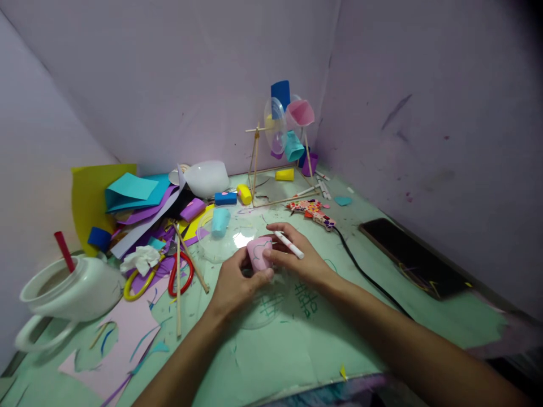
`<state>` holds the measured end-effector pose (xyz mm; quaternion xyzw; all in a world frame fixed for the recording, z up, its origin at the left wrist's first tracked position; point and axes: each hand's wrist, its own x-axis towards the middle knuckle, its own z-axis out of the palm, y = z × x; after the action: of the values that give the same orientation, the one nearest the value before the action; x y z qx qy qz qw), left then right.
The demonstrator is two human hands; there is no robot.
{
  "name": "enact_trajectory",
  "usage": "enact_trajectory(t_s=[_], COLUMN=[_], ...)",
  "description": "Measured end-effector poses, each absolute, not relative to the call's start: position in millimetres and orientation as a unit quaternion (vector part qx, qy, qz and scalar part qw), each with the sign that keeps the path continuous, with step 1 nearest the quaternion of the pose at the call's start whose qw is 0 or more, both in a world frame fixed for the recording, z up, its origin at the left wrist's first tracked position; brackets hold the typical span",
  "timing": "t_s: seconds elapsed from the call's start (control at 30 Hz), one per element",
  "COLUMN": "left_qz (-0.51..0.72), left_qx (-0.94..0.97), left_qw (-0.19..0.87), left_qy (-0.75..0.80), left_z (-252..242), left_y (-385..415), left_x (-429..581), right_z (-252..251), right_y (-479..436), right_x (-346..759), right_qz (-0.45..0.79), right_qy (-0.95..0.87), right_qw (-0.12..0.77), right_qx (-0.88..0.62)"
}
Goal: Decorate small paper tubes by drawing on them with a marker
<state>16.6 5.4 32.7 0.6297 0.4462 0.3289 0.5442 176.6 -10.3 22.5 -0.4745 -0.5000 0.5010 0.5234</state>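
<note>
My left hand [233, 285] grips a small pink foam cup piece [258, 252] at the middle of the green table [275, 350]. My right hand [303, 260] touches the same pink piece with its fingertips and holds a white marker [289, 244] between its fingers. Both hands rest over a clear plastic disc [258, 311] lying on the table. Green pen marks [306, 298] show on the table just under my right wrist.
Foam sheets [136, 195], scissors [180, 274], wooden sticks [189, 257] and a white jug [68, 291] crowd the left. A stick-and-cup model [282, 133] stands at the back. A patterned glue gun [311, 212] with a black cord [365, 274] and a dark phone [413, 257] lie right.
</note>
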Motion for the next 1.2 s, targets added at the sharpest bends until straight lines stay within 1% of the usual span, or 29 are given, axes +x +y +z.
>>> enact_trajectory(t_s=[0.1, 0.33, 0.47, 0.57, 0.67, 0.77, 1.2], left_qz=[0.348, 0.389, 0.482, 0.539, 0.509, 0.464, 0.398], left_qx=[0.563, 0.537, 0.418, 0.327, 0.286, 0.288, 0.339], left_qw=[0.616, 0.625, 0.661, 0.687, 0.728, 0.763, 0.786], left_qy=[0.428, 0.412, 0.395, 0.361, 0.359, 0.346, 0.331], left_z=[34, 32, 48, 59, 58, 51, 31], left_y=[4, -1, 9, 22, 28, 27, 22], left_x=[18, 20, 4, -11, -16, -12, 0], right_z=[24, 30, 33, 33, 31, 28, 31], right_y=[-10, -10, -6, -4, -5, -8, -12], right_x=[181, 187, 189, 190, 187, 182, 174], right_qz=[0.486, 0.489, 0.497, 0.511, 0.52, 0.522, 0.502], right_qy=[-0.505, -0.502, -0.427, -0.395, -0.406, -0.435, -0.515], right_qw=[0.537, 0.549, 0.607, 0.616, 0.61, 0.601, 0.553], right_qx=[-0.469, -0.456, -0.45, -0.451, -0.44, -0.421, -0.422])
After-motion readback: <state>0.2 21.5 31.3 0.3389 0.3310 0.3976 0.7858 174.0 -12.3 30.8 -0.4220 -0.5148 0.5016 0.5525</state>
